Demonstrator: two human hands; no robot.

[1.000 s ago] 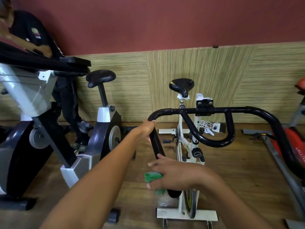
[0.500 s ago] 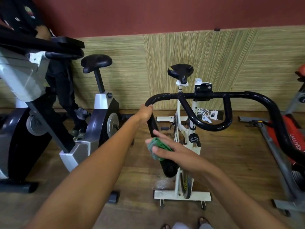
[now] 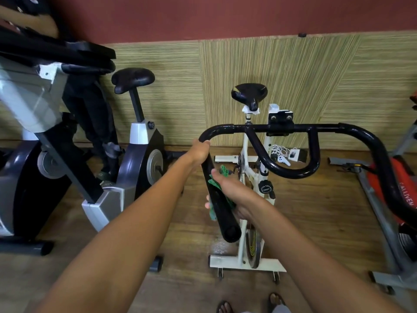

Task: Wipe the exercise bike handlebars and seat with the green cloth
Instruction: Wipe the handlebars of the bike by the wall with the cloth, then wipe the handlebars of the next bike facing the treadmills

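The white exercise bike has black handlebars across the middle of the view and a black seat beyond them by the wall. My left hand grips the upper bend of the left handlebar grip. Lower on the same grip, my right hand wraps the green cloth around the bar from the right side, fingertips showing on the bar's left. Bits of cloth stick out above and below the hand.
A grey and black exercise bike stands to the left, with a larger machine in front of it. A person in dark clothes stands behind these. A red bike is on the right. My sandalled feet stand on the wooden floor.
My right hand has slid the cloth up the left grip from near its end and curled further around the bar. The left hand has kept its hold. The camera has tilted down.
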